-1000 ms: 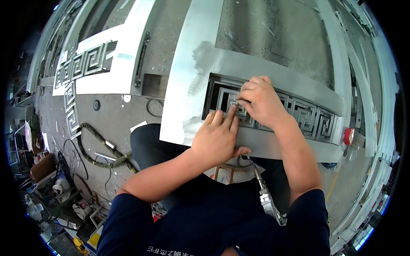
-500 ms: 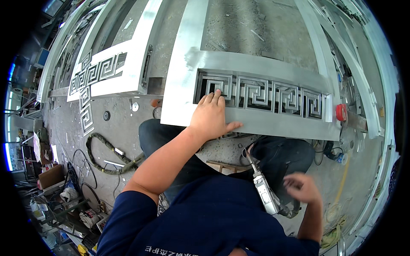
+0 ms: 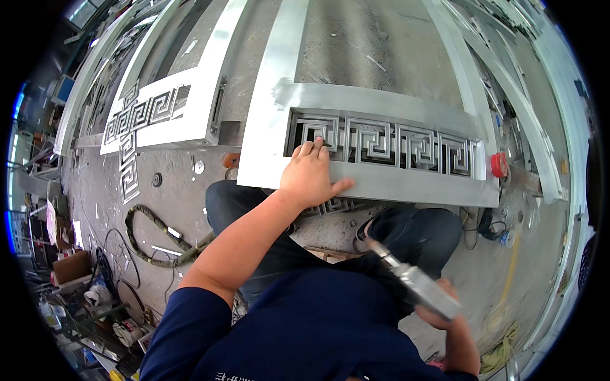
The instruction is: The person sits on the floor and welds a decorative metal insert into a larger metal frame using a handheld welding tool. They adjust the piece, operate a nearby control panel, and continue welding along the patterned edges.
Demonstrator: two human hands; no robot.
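Note:
Under my left hand (image 3: 309, 174) is a large brushed metal frame (image 3: 406, 184). The hand lies flat, with fingertips on the left end of the fretwork panel (image 3: 438, 152) set in the frame's opening and the thumb out along the near rail. My right hand (image 3: 440, 310) is wrapped round the rear of a welding gun (image 3: 422, 289), a boxy silver body with a slim nozzle. Motion blurs it, and the body partly hides my fingers. The gun is above my right thigh, its nozzle pointing forward and left, apart from the frame.
To the left stands another metal frame (image 3: 162, 140), with loose fretwork pieces (image 3: 129, 159) on it and hanging over its edge. A sleeved hose (image 3: 135, 246) loops on the floor. At the frame's right end is a red round object (image 3: 498, 165). Clutter and a brown box (image 3: 71, 268) fill the lower left.
My right hand, empty and beside the welding gun before, has taken hold of it and lifted it off my right thigh. The left hand stays on the frame. The whole view has shifted slightly.

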